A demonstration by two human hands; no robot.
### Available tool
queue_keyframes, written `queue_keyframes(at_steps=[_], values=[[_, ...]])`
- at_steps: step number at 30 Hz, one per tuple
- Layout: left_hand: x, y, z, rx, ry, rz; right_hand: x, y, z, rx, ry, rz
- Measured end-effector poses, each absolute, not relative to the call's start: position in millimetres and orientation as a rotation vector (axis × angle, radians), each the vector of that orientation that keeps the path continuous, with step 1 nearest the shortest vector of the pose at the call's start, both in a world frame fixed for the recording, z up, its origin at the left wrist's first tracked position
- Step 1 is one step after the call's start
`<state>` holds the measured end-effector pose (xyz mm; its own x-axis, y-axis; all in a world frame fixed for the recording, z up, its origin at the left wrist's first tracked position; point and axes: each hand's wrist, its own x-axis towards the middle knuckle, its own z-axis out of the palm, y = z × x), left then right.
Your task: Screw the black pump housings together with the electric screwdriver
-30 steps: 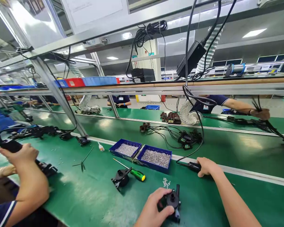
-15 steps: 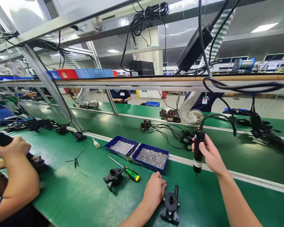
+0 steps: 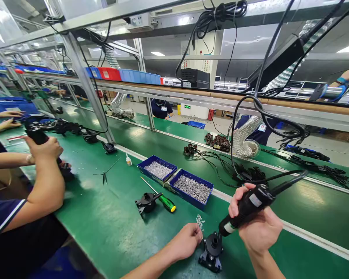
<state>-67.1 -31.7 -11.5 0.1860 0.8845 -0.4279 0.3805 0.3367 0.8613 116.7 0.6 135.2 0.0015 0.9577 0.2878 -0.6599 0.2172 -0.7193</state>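
My right hand (image 3: 258,230) is wrapped round a black electric screwdriver (image 3: 246,209), which leans with its nose down at the upper right edge of a black round housing (image 3: 212,248). The housing stands on the green bench, its short central spout facing up. Left of it, my left hand (image 3: 187,240) has its fingertips pinched together; whatever they hold is hidden. Just beyond those fingertips lies a small scatter of tiny metal rings (image 3: 200,221). A second black housing (image 3: 147,201) sits farther left, touching a green-handled screwdriver (image 3: 165,201).
Two blue trays, one with small metal pieces (image 3: 157,169) and one with screws (image 3: 192,188), stand behind my hands. A glue bottle (image 3: 128,159) and black cable ties (image 3: 104,174) lie left. A co-worker's arm (image 3: 46,170) reaches in there. A black cable (image 3: 235,135) hangs overhead.
My right hand has brought the electric screwdriver from upright above the bench down to the housing, now tilted. My left hand has drawn back slightly, uncovering the tiny rings. The view has shifted.
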Motion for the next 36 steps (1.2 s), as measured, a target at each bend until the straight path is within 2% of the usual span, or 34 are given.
queue_keyframes(at_steps=[3, 11, 18, 23, 27, 36], values=[[-64, -37, -8, 1.008, 1.324, 0.478, 100, 0, 115, -0.413, -0.904, 1.414], [-58, -48, -3, 0.891, 1.305, 0.556, 91, -3, 91, -0.451, -0.979, 1.474], [-47, -60, -5, 0.881, 1.369, 0.701, 91, -8, 86, -0.550, -1.233, 1.267], [-34, -25, 2, 0.831, 1.433, 0.464, 101, -2, 89, -0.687, -1.311, 1.061], [-34, 1, 7, 0.891, 1.372, 0.248, 107, 4, 89, -0.667, -1.255, 1.104], [-34, 8, 1, 0.859, 1.263, 0.210, 106, 15, 77, -0.597, -1.344, 1.262]])
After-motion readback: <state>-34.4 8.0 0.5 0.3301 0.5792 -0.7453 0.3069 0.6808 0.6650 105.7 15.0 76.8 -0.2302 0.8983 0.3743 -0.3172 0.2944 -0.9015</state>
